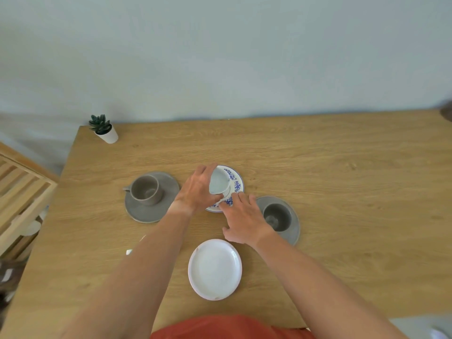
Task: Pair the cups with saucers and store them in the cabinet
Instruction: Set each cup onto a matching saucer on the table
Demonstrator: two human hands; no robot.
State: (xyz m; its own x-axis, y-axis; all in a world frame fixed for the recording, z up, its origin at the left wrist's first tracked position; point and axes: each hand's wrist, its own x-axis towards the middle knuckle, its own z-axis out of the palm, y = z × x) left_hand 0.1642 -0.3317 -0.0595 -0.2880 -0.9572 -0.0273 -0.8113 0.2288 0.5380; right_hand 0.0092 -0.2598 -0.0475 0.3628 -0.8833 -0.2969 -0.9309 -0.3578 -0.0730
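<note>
Right now the left hand (pixel 198 189) is wrapped around a white cup (pixel 219 183), tilted over the blue-patterned saucer (pixel 236 183), while the right hand (pixel 242 217), fingers spread and holding nothing, steadies that saucer's near edge. Tilted like that, the cup could land on its rim or skid off the glazed saucer if released too soon. Beyond the right hand sits a grey cup on its grey saucer (pixel 294 231); another grey pair (pixel 146 189) lies left of the left hand. Below both wrists, a plain white saucer (pixel 215 269) waits unpaired. No writing or brand is legible.
</note>
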